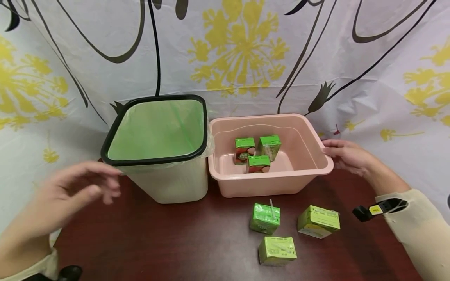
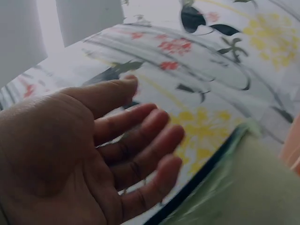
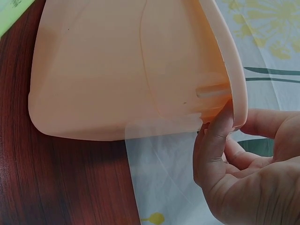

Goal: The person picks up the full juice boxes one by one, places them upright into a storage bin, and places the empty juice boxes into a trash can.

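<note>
My right hand [image 1: 349, 156] grips the right-end rim of a pink plastic basin [image 1: 260, 185]; the right wrist view shows fingers and thumb [image 3: 255, 123] on either side of the lip. Inside the basin sit three small green-topped drink cartons [image 1: 258, 163], two with red fronts. On the left, my left hand [image 1: 82, 191] hovers beside the black-rimmed bin [image 1: 172, 181], fingers loosely bent and holding nothing, fingertips close to the rim's left front corner. In the left wrist view its palm [image 2: 51, 154] faces the camera with the fingers apart.
A green liner bag [image 1: 154, 128] lines the bin. In front of the basin, a bright green carton [image 1: 265, 218] with a straw and two yellow-green cartons [image 1: 318, 221] stand on the dark red-brown table [image 1: 168, 242]. Behind everything hangs a white flower-print cloth [image 1: 239, 54].
</note>
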### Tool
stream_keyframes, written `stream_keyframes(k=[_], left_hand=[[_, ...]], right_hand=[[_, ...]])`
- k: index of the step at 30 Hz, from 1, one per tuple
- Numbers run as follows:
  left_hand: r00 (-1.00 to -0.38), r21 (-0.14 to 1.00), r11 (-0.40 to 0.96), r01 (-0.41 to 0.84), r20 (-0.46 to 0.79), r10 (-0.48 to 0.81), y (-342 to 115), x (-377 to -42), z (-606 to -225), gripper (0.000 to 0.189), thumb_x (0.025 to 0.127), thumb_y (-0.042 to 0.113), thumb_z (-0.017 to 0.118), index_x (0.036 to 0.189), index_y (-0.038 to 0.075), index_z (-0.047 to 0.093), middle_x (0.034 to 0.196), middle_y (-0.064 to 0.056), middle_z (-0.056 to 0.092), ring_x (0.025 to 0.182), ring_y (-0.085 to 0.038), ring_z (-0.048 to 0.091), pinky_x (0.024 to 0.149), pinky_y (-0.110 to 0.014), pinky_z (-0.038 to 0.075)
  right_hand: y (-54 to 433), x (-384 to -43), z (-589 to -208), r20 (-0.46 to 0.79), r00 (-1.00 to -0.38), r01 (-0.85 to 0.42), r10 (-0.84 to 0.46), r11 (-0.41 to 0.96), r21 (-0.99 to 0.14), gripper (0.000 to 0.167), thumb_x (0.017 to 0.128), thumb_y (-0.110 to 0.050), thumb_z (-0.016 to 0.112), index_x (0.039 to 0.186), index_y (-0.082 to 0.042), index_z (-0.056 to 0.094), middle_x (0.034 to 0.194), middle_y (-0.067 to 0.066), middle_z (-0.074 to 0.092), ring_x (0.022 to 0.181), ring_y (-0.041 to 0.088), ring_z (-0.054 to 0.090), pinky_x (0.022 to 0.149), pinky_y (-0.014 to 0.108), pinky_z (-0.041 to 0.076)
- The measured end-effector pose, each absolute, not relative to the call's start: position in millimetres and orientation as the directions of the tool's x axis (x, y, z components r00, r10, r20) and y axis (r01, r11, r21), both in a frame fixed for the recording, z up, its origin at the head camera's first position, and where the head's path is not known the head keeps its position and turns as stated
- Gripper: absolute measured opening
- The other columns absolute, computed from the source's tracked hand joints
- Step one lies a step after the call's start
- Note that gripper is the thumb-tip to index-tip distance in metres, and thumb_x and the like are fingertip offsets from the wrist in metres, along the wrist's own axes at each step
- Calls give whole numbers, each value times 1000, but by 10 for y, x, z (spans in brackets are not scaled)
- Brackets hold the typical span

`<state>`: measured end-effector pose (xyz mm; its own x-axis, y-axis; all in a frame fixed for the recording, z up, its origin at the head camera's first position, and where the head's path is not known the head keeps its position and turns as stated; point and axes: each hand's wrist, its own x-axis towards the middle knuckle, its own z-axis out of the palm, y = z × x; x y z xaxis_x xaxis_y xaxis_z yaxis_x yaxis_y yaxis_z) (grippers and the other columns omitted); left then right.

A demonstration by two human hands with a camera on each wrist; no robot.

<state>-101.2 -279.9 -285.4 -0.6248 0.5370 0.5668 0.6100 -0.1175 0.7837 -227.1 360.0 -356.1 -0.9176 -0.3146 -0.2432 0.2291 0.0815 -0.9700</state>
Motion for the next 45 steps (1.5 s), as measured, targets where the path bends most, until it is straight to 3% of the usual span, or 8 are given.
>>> stream_keyframes(k=[7,11,15,20,27,31,38,45], left_hand=[[-774,863,-198,465,505,383,-3228,-1228,-2718,31,102,-20,31,122,-21,54,99,-18,65,79,-24,65,57,-33,53],[-919,951,14,307,293,265,-3407,-1438,-2632,27,106,-9,40,120,-5,63,100,-9,63,81,-18,63,56,-32,54],[-981,960,242,141,103,165,-3525,-1653,-2591,24,108,6,48,118,15,67,108,3,65,87,-13,64,63,-29,57],[-973,952,307,-5,-76,219,-3562,-1907,-2588,27,110,11,45,119,26,65,113,9,67,97,-8,68,72,-32,60],[-934,836,536,-118,-277,226,-3367,-2150,-2517,40,112,30,41,144,8,35,108,25,61,99,2,64,80,-29,58],[-922,828,544,-139,-308,233,-3322,-2205,-2537,48,112,29,38,148,0,27,102,25,63,96,4,63,79,-27,57],[-921,854,494,-162,-311,235,-3312,-2216,-2586,26,112,21,40,135,11,36,99,19,65,92,-1,64,77,-29,57],[-920,858,489,-158,-308,242,-3280,-2212,-2590,33,112,23,39,141,8,31,101,19,63,93,-1,63,78,-29,56]], right_hand=[[3611,-2275,-3575,-243,-919,225,-309,96,-970,26,106,-1,46,108,-14,68,98,4,70,86,16,71,69,32,60],[3624,-2278,-3577,-236,-920,219,-315,86,-972,27,106,0,46,108,-14,69,98,4,70,87,16,71,70,32,59],[3603,-2287,-3568,-244,-918,221,-314,109,-969,25,106,-2,47,109,-15,68,100,3,70,88,15,71,71,32,59],[3592,-2300,-3560,-263,-919,228,-294,147,-962,24,106,-3,48,109,-17,67,101,2,70,88,14,71,71,31,60],[3608,-2313,-3569,-260,-920,229,-292,137,-964,25,106,-3,47,109,-17,68,100,3,70,88,15,71,70,31,60],[3598,-2311,-3567,-266,-919,236,-291,135,-962,25,106,-3,48,109,-17,68,100,3,70,88,15,71,71,31,60],[3574,-2306,-3550,-265,-919,236,-291,130,-963,23,106,-3,49,108,-17,68,100,2,70,88,14,71,71,31,60],[3534,-2285,-3531,-268,-931,224,-248,194,-955,24,106,-6,50,102,-21,68,95,-3,68,84,11,68,70,29,59]])
